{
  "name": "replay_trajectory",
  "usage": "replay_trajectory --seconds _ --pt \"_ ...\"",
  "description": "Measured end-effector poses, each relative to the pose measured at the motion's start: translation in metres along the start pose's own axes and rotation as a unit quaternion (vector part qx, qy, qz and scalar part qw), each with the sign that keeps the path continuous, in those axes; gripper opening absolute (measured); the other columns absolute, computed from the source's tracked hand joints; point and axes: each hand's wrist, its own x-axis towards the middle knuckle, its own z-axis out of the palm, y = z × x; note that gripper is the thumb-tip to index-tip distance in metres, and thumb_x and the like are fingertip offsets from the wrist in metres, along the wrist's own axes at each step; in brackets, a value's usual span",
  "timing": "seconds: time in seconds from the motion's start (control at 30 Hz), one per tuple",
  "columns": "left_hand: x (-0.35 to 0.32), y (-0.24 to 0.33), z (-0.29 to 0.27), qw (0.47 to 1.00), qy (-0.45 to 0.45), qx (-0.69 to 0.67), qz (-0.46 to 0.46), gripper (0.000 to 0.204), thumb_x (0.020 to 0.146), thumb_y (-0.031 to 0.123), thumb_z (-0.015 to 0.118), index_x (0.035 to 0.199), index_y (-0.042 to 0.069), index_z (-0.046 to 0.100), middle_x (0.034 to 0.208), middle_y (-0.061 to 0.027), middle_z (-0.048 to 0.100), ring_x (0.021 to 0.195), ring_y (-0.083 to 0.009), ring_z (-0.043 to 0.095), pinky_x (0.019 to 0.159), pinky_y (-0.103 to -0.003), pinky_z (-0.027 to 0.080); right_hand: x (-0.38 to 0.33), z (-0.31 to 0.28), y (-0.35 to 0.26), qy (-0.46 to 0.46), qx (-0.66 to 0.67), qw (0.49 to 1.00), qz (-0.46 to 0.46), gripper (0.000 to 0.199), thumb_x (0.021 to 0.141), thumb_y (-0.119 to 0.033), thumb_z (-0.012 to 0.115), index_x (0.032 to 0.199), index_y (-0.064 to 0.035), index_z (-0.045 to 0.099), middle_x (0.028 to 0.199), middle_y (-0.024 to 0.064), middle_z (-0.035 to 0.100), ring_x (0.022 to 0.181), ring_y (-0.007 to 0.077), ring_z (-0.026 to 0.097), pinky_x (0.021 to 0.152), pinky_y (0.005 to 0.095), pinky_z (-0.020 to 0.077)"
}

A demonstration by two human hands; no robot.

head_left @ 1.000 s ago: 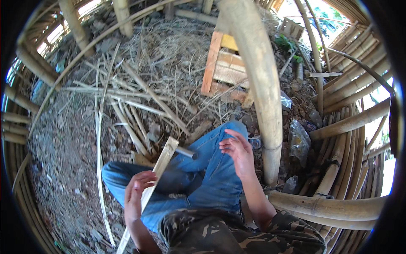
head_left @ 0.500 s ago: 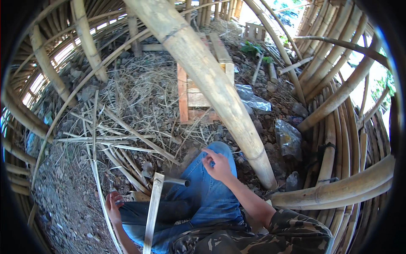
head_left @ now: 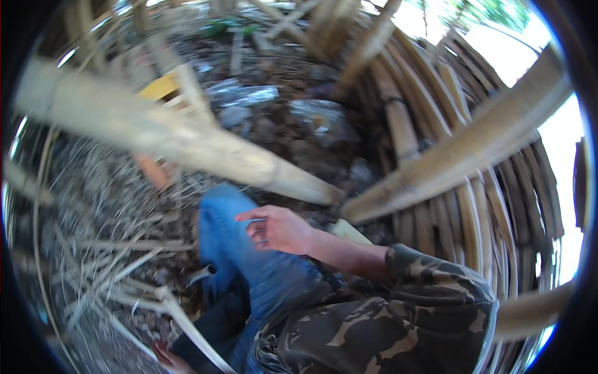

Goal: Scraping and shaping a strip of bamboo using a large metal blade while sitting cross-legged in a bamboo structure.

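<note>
My right hand (head_left: 274, 229) hovers over the raised knee of my blue jeans (head_left: 230, 218), index finger stretched out and the others loosely bent, with nothing in it. Low at the left, my left hand (head_left: 171, 358) shows only in part and is blurred; its visible fingers look apart, with nothing seen in them. Close to it, a pale split bamboo strip (head_left: 190, 325) slants across my dark lower trouser leg. A short grey tube end (head_left: 202, 274) sticks out beside the knee. Thin bamboo strips (head_left: 134, 245) lie on the ground to the left.
A thick bamboo pole (head_left: 180, 146) slants across in front of me. Another heavy pole (head_left: 461, 146) rises at the right, before a wall of bamboo slats (head_left: 430, 206). Clear plastic bags (head_left: 321, 118) lie on the dirt. Behind the slanting pole stands a wooden crate (head_left: 152, 171), partly hidden.
The view has swung to the right, so the poles, crate and strips sit further left. My right hand stays above the knee; the left hand is now nearer the lower edge.
</note>
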Motion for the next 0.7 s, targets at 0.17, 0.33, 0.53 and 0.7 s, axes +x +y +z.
replay_trajectory --seconds 0.17,0.33,0.53,0.7 --pt "-0.010 0.041 -0.003 0.979 -0.008 0.201 0.000 0.040 0.097 0.038 0.050 0.120 0.008 0.062 0.109 -0.0106 0.066 0.090 -0.0255 0.065 0.070 -0.033 0.051 -0.073 0.012 -0.023 0.096 -0.150 0.979 -0.099 0.030 0.096 -0.025 0.051 0.118 -0.0083 0.062 0.087 0.0011 0.062 0.081 0.0115 0.058 0.072 0.0278 0.0467" --pt "-0.017 0.056 -0.003 0.962 -0.009 0.273 -0.010 0.033 0.095 0.038 0.055 0.117 0.016 0.066 0.111 -0.0073 0.068 0.094 -0.0288 0.067 0.072 -0.037 0.053 -0.162 0.016 -0.053 0.300 -0.595 0.583 -0.465 0.028 0.092 -0.008 0.054 0.119 -0.0011 0.060 0.080 0.0024 0.063 0.072 0.0092 0.060 0.069 0.0251 0.0497" --pt "-0.016 0.099 0.000 0.997 -0.008 0.076 -0.011 0.040 0.098 0.036 0.048 0.129 0.011 0.058 0.123 -0.0153 0.060 0.106 -0.0316 0.061 0.085 -0.042 0.050 -0.156 0.013 -0.064 0.325 -0.448 0.631 -0.544 0.027 0.093 -0.010 0.053 0.119 -0.0006 0.059 0.079 0.0016 0.059 0.070 0.0065 0.055 0.065 0.0226 0.0466" --pt "-0.032 0.162 0.002 0.974 0.089 -0.194 0.079 0.046 0.098 0.043 0.044 0.129 0.011 0.054 0.129 -0.0169 0.054 0.107 -0.0330 0.058 0.088 -0.049 0.050 -0.098 0.013 -0.033 0.243 -0.345 0.820 -0.387 0.026 0.098 -0.013 0.052 0.121 -0.0023 0.057 0.083 0.0020 0.059 0.070 0.0073 0.055 0.066 0.0224 0.0466"
